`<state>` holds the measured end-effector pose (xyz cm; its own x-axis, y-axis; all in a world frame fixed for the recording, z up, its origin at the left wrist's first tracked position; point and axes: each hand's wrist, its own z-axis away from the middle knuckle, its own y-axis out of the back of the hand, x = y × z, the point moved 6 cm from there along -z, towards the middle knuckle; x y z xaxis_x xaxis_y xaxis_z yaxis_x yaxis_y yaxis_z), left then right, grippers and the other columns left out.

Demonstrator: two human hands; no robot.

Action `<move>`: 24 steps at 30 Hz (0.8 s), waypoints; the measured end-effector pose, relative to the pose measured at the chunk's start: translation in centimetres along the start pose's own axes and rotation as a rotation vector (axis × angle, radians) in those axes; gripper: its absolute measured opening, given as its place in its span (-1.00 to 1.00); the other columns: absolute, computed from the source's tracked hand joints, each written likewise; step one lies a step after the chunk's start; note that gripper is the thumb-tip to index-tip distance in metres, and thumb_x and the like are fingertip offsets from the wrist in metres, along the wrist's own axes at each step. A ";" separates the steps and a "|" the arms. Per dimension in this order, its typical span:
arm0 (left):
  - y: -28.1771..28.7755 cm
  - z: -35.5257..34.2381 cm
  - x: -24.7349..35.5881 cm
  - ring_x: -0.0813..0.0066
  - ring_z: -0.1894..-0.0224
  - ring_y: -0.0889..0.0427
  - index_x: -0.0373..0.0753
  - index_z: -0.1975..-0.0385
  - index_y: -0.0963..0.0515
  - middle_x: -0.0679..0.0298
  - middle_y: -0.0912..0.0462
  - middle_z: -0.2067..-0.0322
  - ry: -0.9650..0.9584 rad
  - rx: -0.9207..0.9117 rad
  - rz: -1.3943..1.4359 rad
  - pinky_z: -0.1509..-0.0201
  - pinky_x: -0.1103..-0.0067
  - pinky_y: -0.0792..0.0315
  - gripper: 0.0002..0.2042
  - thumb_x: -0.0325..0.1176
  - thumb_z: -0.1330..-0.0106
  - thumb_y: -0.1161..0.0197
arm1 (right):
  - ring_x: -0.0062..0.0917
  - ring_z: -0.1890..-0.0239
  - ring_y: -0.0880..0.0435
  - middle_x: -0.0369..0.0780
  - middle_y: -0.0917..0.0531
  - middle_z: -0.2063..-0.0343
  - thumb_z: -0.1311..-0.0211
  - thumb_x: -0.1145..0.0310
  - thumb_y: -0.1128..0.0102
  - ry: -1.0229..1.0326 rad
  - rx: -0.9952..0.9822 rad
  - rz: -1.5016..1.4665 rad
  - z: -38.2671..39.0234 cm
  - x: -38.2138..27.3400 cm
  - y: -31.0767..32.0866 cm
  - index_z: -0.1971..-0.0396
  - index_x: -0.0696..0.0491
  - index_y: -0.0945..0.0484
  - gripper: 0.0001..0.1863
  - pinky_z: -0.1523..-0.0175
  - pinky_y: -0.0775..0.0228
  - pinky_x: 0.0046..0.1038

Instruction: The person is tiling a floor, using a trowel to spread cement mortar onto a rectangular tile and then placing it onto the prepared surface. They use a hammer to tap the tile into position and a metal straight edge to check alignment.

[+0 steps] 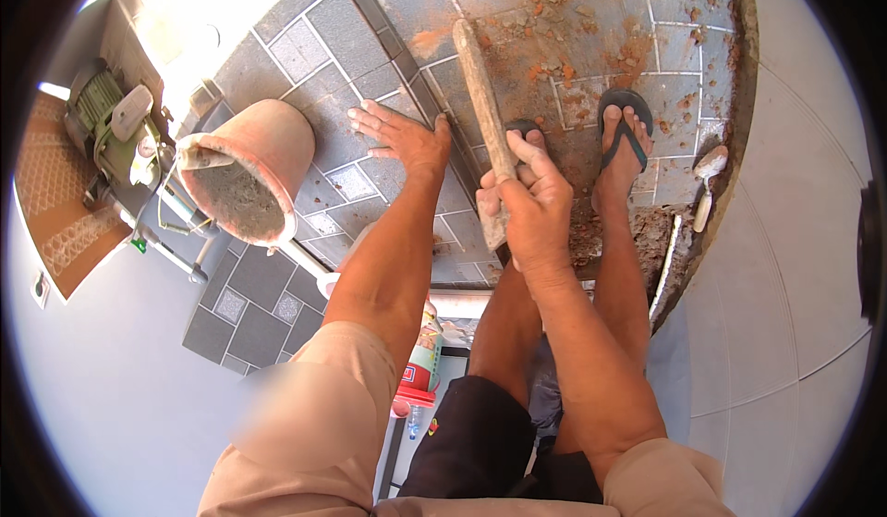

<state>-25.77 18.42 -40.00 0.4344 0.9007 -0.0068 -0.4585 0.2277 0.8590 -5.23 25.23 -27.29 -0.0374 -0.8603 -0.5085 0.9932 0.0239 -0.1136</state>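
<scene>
My right hand [531,194] is closed around a long, dusty wooden-handled tool [480,83]. Its far end is a rounded shaft, while a wider, flat greyish part shows below my fingers; I cannot tell exactly what kind of tool it is. Fingers spread, my left hand [407,138] is by the grey patterned floor tiles [337,115], beside a dark raised strip [416,83], and holds nothing. Left of it, a pale reddish bucket [277,138] leans on its side toward me, with grey mortar [245,198] inside.
A small mortar-covered trowel [708,184] lies at the right by the wall's foot. Orange-brown rubble [554,27] is scattered over the far tiles. A green motor pump [106,110] stands far left. My foot in a dark flip-flop [624,133] is on the tiles beyond broken ground [679,240].
</scene>
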 end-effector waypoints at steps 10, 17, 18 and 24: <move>-1.7 -0.1 0.7 -0.29 -0.67 0.64 -0.44 -0.62 0.43 -0.24 0.59 -0.64 0.019 0.112 -0.098 -0.55 -0.40 0.36 0.32 -0.05 -0.13 -0.52 | -0.42 0.42 -0.74 0.04 -0.74 0.25 -0.41 0.64 -0.06 -0.183 -0.035 -0.321 -1.6 4.5 -1.2 -0.29 0.43 -0.47 -0.53 0.15 -0.70 -0.34; -2.3 -0.6 -0.2 -0.28 -0.67 0.64 -0.45 -0.62 0.44 -0.26 0.60 -0.63 0.013 0.132 -0.131 -0.56 -0.40 0.33 0.31 -0.03 -0.18 -0.51 | -0.47 0.44 -0.67 0.01 -0.72 0.27 -0.41 0.66 -0.03 -0.222 -0.045 -0.368 -1.2 4.7 -1.8 -0.29 0.43 -0.47 -0.54 0.14 -0.70 -0.30; -2.4 -0.7 -0.3 -0.28 -0.67 0.63 -0.45 -0.62 0.44 -0.27 0.59 -0.63 0.020 0.131 -0.141 -0.56 -0.39 0.32 0.30 -0.02 -0.20 -0.50 | -0.48 0.45 -0.67 0.01 -0.72 0.28 -0.41 0.66 -0.03 -0.221 -0.054 -0.347 -1.2 4.6 -1.7 -0.29 0.43 -0.47 -0.54 0.14 -0.70 -0.30; -1.7 0.0 1.2 -0.29 -0.67 0.62 -0.44 -0.62 0.44 -0.26 0.58 -0.63 0.025 0.098 -0.162 -0.55 -0.40 0.30 0.29 0.00 -0.25 -0.49 | -0.51 0.47 -0.63 -0.01 -0.72 0.29 -0.40 0.69 -0.01 -0.142 -0.055 -0.278 -1.8 4.3 -1.2 -0.29 0.42 -0.46 -0.53 0.15 -0.70 -0.32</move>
<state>-24.46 19.10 -41.41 0.4765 0.8644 -0.1604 -0.3061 0.3341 0.8914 -6.80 22.45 -30.83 -0.2867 -0.9002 -0.3276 0.9396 -0.1975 -0.2796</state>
